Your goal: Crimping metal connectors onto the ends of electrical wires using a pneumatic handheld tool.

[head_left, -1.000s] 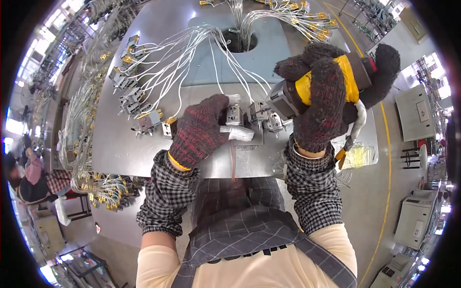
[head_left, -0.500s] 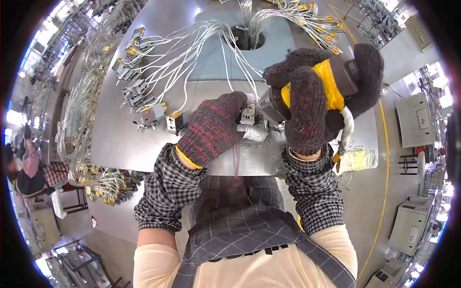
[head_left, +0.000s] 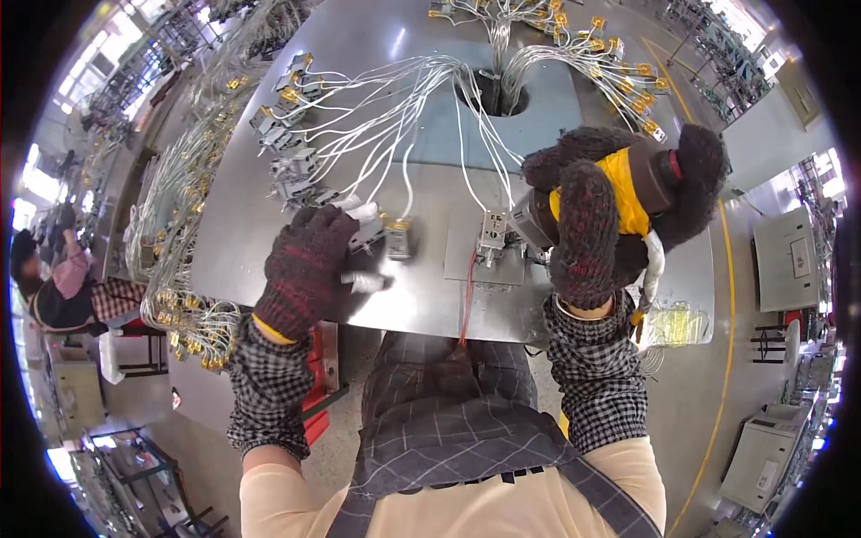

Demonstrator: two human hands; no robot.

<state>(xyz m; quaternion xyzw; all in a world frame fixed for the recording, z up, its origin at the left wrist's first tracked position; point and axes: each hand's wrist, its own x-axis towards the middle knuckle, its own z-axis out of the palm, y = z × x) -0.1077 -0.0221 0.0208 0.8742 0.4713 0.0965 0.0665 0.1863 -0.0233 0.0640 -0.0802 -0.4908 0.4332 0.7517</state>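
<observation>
nearest us is the metal plate (head_left: 459,257) on the bench (head_left: 226,269), with at least one wired connector block (head_left: 491,230) on it. right of the plate, our right hand (head_left: 585,244) has its fingers wrapped around a power tool (head_left: 625,191); left of it, our left hand (head_left: 308,262) has thumb and forefinger parted at a grey block (head_left: 366,236), and we cannot tell if it grips. farther left and beyond the plate, a row of wired blocks (head_left: 293,165) already lies laid out; we judge the plate's block still left to do, and cannot tell which are finished.
</observation>
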